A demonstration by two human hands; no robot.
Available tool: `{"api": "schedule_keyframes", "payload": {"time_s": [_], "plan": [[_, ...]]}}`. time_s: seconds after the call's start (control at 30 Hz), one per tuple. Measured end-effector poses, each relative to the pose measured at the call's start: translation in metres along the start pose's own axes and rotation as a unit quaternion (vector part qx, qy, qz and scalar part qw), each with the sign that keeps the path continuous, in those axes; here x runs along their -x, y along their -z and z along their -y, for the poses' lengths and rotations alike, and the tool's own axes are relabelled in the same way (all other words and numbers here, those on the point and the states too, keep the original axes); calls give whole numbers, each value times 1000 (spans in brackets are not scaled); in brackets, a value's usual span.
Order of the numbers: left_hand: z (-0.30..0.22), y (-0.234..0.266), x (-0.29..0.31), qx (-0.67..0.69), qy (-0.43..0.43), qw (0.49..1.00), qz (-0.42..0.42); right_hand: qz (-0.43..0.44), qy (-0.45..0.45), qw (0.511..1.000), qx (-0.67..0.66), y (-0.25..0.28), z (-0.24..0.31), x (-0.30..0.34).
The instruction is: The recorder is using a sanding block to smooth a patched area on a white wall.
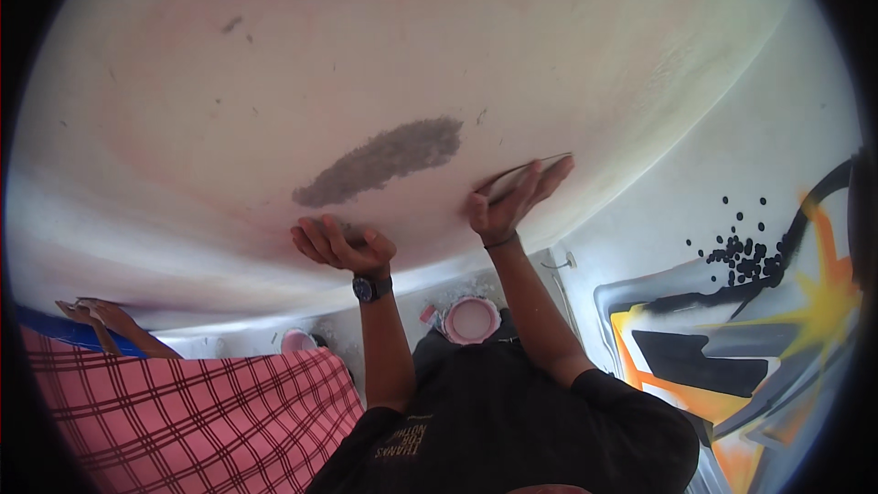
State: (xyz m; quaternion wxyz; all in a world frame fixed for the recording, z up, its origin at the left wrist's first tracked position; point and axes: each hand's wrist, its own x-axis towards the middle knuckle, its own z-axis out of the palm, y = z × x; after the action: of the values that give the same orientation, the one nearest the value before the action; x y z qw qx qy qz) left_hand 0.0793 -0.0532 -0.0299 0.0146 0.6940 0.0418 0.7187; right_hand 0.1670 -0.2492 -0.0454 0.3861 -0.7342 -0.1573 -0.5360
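A large pale curved wall surface (pixel 384 55) fills the upper view, with a rough dark grey patch (pixel 380 163) on it. Just below that patch is my left hand (pixel 343 245), palm turned up, fingers apart and slightly bent, holding nothing. Farther right, my right hand (pixel 517 199) presses a thin, dark-edged sheet of what looks like sandpaper (pixel 549 161) to the wall. Its fingers lie along the sheet, and much of the sheet is hidden behind them.
At the far left, another person's hands (pixel 105 316) hold a thin piece against the wall. Pink checked cloth (pixel 183 402) spreads at lower left. Below stand a round pink-rimmed bucket (pixel 471 320) and a smaller pink container (pixel 297 340). A painted wall (pixel 732 329) rises on the right.
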Motion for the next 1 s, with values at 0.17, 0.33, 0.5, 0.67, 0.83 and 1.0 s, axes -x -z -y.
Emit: {"api": "schedule_keyframes", "payload": {"time_s": [0.17,0.33,0.5,0.67,0.83,1.0], "plan": [[-2,5,1,3,1,1000,12,-26,-92,995,-10,18,3,-46],[-4,3,-3,9,3,1000,24,5,-69,998,-3,10,21,-16],[5,2,3,9,8,1000,15,55,-34,998,15,14,26,-38],[0,3,2,17,23,1000,10,50,-20,998,16,16,33,-43],[3,1,7,7,30,999,9,59,30,997,42,6,29,-21],[0,4,5,14,31,999,7,23,10,999,24,13,32,-49]]}}
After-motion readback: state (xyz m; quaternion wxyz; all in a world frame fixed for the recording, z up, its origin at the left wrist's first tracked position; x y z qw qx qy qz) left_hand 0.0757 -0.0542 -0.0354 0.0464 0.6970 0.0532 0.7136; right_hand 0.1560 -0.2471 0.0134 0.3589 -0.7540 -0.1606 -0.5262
